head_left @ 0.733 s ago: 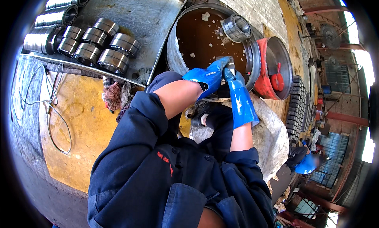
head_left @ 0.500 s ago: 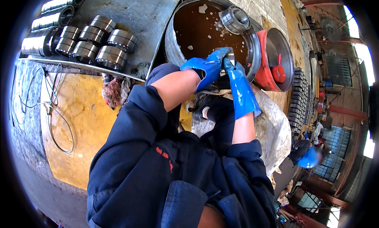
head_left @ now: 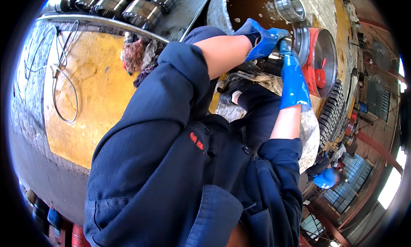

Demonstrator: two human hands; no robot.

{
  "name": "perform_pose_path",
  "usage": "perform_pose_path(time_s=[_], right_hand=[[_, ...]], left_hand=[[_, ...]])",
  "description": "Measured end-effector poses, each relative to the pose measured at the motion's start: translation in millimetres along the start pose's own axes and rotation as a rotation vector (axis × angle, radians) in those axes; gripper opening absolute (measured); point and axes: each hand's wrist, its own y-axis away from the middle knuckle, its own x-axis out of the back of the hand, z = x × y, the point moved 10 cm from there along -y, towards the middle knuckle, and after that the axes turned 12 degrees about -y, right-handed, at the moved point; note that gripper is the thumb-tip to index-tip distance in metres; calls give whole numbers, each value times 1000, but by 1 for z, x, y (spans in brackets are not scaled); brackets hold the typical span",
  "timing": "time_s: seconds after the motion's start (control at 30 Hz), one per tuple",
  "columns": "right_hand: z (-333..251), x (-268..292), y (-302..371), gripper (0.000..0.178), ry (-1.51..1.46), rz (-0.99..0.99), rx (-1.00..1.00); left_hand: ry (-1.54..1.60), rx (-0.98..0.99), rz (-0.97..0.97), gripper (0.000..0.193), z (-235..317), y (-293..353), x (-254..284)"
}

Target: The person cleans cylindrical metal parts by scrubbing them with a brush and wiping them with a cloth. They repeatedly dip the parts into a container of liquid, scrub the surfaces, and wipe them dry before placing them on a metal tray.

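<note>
My left hand, in a blue rubber glove, is closed at the near edge of a round metal drum of brown liquid. My right hand, gloved alike, meets it from the right with its fingers closed. Between them they grip a shiny metal piece, mostly hidden by the gloves. Just below the gloves shows a shiny steel cylinder; whether it joins the held piece I cannot tell. Further back in the drum, a steel roller bearing sits tilted toward the right side.
Several steel bearings stand on a metal-edged table at the far left. A red bucket holding a red tool adjoins the drum. Rags and a looped cable lie left. Another person is far right.
The view has shifted, so the drum, bearings and hands appear further up and to the right. Both gloved hands stay together at the drum's near edge, and the metal piece between them shows less.
</note>
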Motion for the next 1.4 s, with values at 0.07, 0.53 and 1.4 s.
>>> perform_pose_path(time_s=[0.07, 0.53, 1.4], right_hand=[[-2, 3, -1, 54, 8, 5, 10], [-47, -12, -20, 59, 142, -63, 56], [-190, -386, -124, 70, 379, -879, 392]], left_hand=[[59, 18, 21, 33, 3, 7, 14], [715, 279, -126, 30, 26, 26, 21], [855, 530, 944, 29, -157, 79, 213]])
